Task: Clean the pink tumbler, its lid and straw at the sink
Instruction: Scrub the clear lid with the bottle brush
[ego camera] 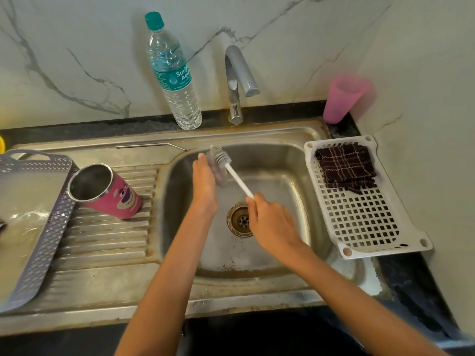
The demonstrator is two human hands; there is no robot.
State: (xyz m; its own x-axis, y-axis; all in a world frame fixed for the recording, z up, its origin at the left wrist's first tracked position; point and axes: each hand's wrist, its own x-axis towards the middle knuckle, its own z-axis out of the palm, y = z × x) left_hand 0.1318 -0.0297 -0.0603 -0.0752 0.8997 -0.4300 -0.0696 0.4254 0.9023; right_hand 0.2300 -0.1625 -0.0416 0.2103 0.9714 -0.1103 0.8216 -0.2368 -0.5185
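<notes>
Over the steel sink (303, 160) the left hand (204, 185) held the blurred clear lid (218, 173), fingers flat against it, while the right hand (270, 222) gripped a white brush (232, 170) laid on it. Leftward on the drainboard (102, 242) the pink tumbler (108, 191) lay tilted — its metal straw (151, 145) just behind.

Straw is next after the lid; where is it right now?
The metal straw lies flat on the sink ledge, left of the basin, in front of the water bottle.
</notes>
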